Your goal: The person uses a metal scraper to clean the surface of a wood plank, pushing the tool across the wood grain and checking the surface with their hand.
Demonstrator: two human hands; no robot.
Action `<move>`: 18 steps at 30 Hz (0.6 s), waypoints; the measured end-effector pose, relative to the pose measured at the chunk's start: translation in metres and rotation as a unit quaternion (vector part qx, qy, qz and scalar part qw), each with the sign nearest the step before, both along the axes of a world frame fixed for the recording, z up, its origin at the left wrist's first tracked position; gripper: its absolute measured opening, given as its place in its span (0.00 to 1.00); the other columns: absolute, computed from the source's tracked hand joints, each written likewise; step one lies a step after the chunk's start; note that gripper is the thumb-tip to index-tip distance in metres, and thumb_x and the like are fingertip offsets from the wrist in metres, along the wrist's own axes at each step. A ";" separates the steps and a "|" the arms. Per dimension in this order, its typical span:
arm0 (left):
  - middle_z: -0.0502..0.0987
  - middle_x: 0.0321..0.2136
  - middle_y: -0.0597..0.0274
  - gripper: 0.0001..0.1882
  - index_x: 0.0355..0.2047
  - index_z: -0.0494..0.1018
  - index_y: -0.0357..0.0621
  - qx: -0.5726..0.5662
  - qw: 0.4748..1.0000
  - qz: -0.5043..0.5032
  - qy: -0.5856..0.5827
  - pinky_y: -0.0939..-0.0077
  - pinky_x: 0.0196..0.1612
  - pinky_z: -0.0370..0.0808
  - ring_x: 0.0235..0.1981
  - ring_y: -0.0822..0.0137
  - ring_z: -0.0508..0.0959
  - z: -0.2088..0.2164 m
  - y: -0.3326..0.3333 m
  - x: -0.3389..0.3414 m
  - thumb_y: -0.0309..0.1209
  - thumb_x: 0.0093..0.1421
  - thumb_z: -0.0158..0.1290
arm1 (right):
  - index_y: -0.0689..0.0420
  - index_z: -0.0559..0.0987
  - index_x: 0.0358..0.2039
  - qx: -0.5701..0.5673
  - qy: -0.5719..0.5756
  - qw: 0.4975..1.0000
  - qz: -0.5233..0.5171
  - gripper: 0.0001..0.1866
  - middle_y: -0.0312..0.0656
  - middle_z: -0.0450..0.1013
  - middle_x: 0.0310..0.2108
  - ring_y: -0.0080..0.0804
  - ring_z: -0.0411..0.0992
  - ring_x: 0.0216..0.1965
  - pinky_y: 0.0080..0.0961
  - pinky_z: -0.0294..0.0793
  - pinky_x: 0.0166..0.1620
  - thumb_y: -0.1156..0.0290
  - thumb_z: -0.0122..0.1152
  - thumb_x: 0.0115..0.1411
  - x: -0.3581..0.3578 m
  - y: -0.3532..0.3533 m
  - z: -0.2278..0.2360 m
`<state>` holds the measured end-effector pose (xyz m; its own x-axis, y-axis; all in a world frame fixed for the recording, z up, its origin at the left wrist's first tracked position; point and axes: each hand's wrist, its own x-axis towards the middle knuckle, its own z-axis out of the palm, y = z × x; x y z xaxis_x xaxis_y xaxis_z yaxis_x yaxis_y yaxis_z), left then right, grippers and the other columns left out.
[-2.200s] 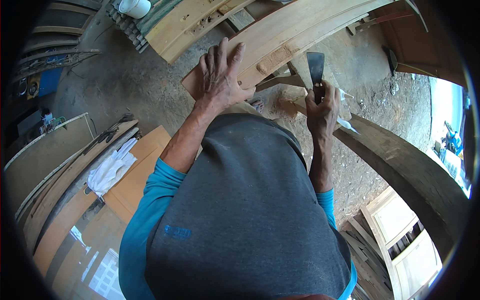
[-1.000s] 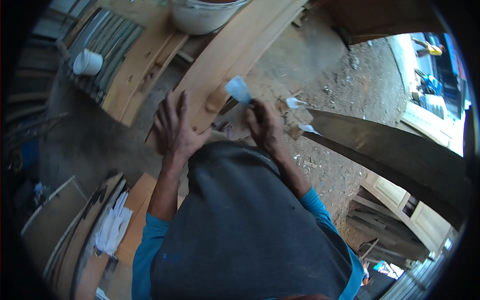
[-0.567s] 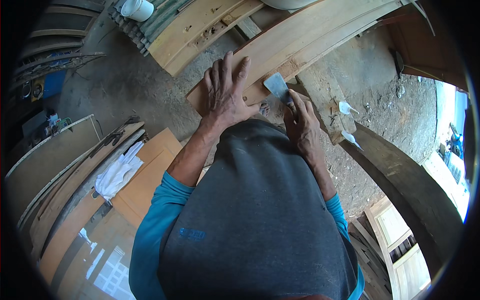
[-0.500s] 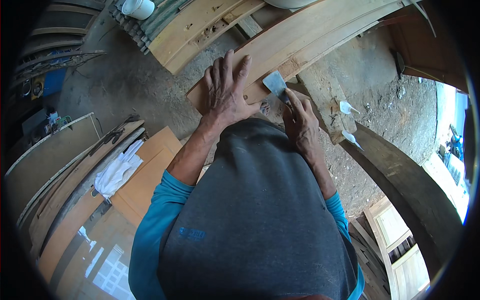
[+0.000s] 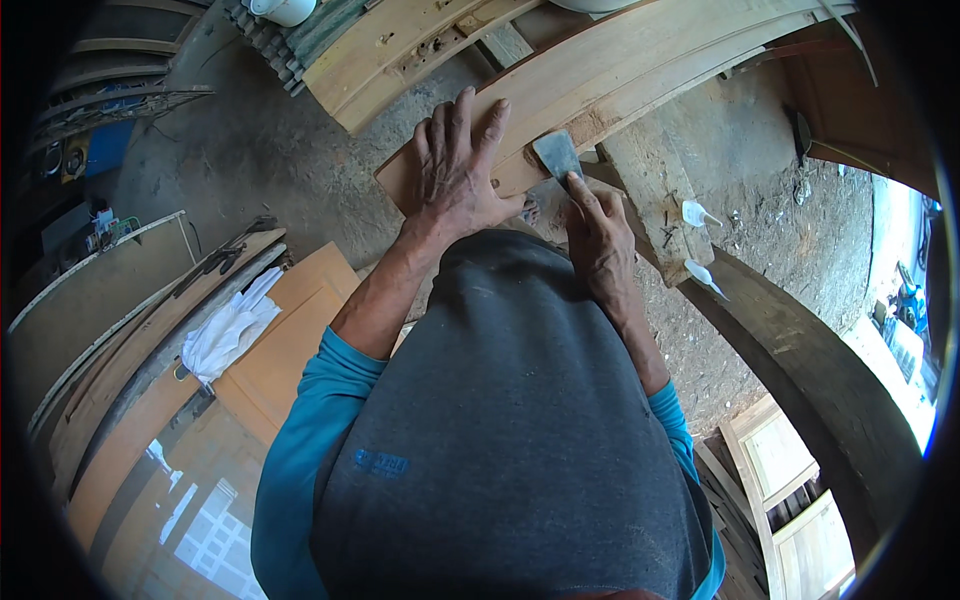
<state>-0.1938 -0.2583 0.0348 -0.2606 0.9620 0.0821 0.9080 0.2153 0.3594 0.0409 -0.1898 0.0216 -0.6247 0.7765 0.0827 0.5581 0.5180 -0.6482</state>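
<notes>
A long, light brown wooden board [image 5: 600, 75] runs from in front of me toward the far right. My left hand [image 5: 458, 165] lies on its near end with the fingers spread. In my right hand [image 5: 600, 230] is a putty knife [image 5: 558, 153], its handle mostly hidden by the closed fingers. The index finger stretches along the tool toward the wide grey blade. That blade rests at the board's near edge, beside a rough, darker brown patch in the wood.
Two small white nozzle bottles [image 5: 697, 214] lie on a rough timber support [image 5: 660, 190] right of my hand. A dark curved plank [image 5: 800, 350] stretches to the lower right. Wooden panels [image 5: 290, 330] and a white cloth [image 5: 232, 325] are at left; a white bucket [image 5: 285, 10] stands far left.
My right hand and the putty knife have shifted slightly, the blade now turned a little and a bit farther right along the edge. My left hand stays spread on the board.
</notes>
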 end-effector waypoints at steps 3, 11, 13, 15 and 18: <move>0.55 0.73 0.36 0.66 0.79 0.55 0.53 0.002 1.000 -0.001 -0.001 0.31 0.71 0.53 0.72 0.34 0.59 -0.001 0.000 0.000 0.50 0.41 0.76 | 0.40 0.79 0.67 0.018 0.004 1.000 -0.008 0.26 0.44 0.76 0.43 0.45 0.81 0.39 0.44 0.83 0.37 0.71 0.66 0.69 0.001 -0.001 0.002; 0.55 0.74 0.37 0.66 0.79 0.56 0.53 0.009 1.000 0.001 0.003 0.31 0.71 0.53 0.73 0.34 0.58 -0.002 -0.002 0.000 0.50 0.41 0.76 | 0.39 0.79 0.67 0.025 -0.056 0.998 0.019 0.28 0.43 0.76 0.44 0.44 0.81 0.39 0.43 0.83 0.38 0.72 0.67 0.67 0.001 -0.005 0.000; 0.55 0.74 0.37 0.66 0.79 0.56 0.53 0.014 1.000 -0.003 -0.004 0.31 0.71 0.53 0.73 0.35 0.58 -0.004 -0.001 -0.001 0.50 0.41 0.76 | 0.38 0.79 0.67 0.040 -0.041 0.998 0.013 0.28 0.43 0.76 0.44 0.43 0.81 0.39 0.42 0.83 0.38 0.72 0.67 0.67 0.002 -0.003 0.002; 0.55 0.74 0.37 0.66 0.79 0.55 0.53 0.005 1.000 0.001 0.004 0.31 0.71 0.53 0.73 0.35 0.58 -0.003 -0.003 0.000 0.49 0.41 0.76 | 0.39 0.79 0.66 0.057 -0.045 0.996 0.048 0.28 0.43 0.76 0.44 0.43 0.81 0.39 0.41 0.83 0.37 0.73 0.68 0.66 0.003 -0.003 0.001; 0.55 0.74 0.37 0.66 0.79 0.55 0.54 0.006 1.000 0.001 -0.001 0.31 0.71 0.53 0.73 0.35 0.58 -0.003 -0.003 0.000 0.49 0.41 0.76 | 0.39 0.79 0.67 0.064 -0.049 0.996 0.029 0.29 0.43 0.76 0.44 0.42 0.81 0.38 0.40 0.83 0.37 0.73 0.69 0.65 0.001 0.000 0.001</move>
<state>-0.1940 -0.2609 0.0319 -0.2632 0.9603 0.0921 0.9064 0.2135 0.3644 0.0423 -0.1902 0.0227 -0.6777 0.7264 0.1148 0.5830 0.6258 -0.5182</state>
